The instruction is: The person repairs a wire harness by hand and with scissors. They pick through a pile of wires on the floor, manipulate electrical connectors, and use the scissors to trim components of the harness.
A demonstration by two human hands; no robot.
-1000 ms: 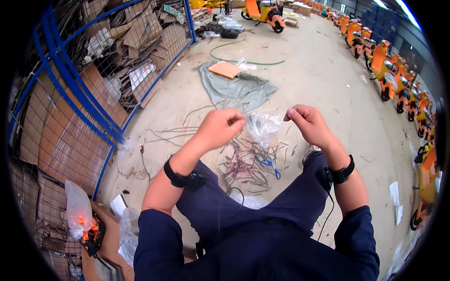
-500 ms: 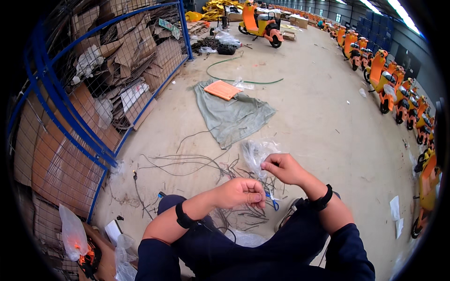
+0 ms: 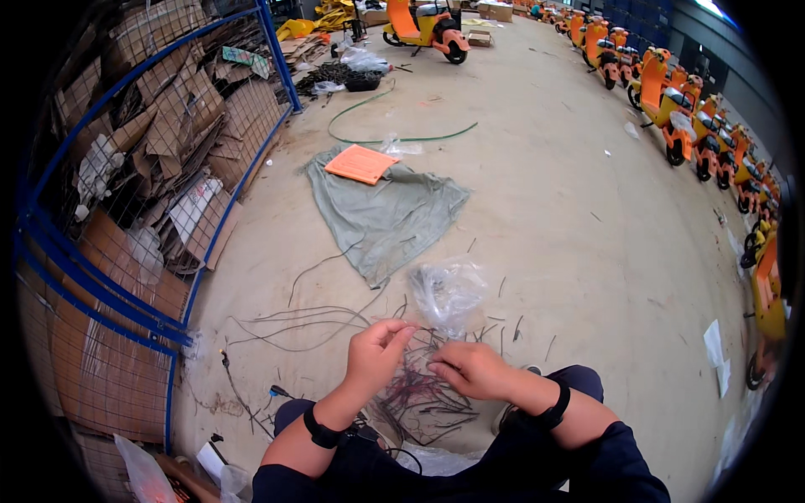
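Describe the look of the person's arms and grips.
The left grip and right grip are ungloved. The left wrist strap and right wrist strap are black, without readable markings. The left sleeve and right sleeve are dark navy, ending near the elbows.

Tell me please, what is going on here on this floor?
A person in dark blue clothing holds both bare hands low over a loose heap of thin dark and reddish wire pieces on the pale floor. The left hand has thumb and forefinger close together; the right hand is curled nearby. Whether either holds something thin, I cannot tell. Just beyond lie a crumpled clear plastic bag and a grey-green cloth bearing a flat orange rectangular piece.
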